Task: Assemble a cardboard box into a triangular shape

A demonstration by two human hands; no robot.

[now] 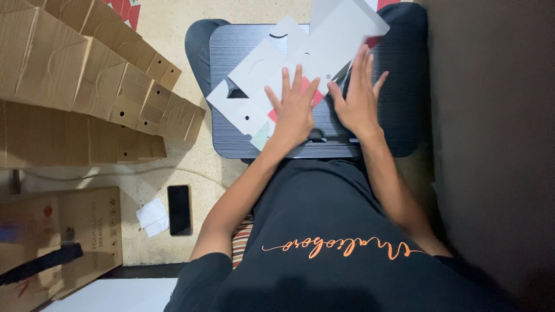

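Head view: looking down over a dark lap bench (393, 138) set across the knees, floor to the left.
Left hand (295, 112): flat, fingers spread, palm pressed down on the grey card cut-out (300, 52); grip fully open, clasping nothing.
Right hand (358, 98): also flat, fingers straight and close together, lying on the right part of the same card; grip open, nothing clasped.
Grey card cut-out: flat, unfolded box blank with flaps and small round holes, spread over the bench top from the far edge down towards the hands, tilted; under both palms.
Red patch (315, 95): showing between the hands, possibly the printed face of another sheet beneath, hard to tell.
Folded brown cartons (87, 75): stacked in rows on the floor, well left of the bench.
Phone (179, 209): dark, lying face up on the floor near the left elbow.
White paper scrap (152, 216): just beside the phone.
Brown cardboard box (69, 237): lower left, with a black strap across it.
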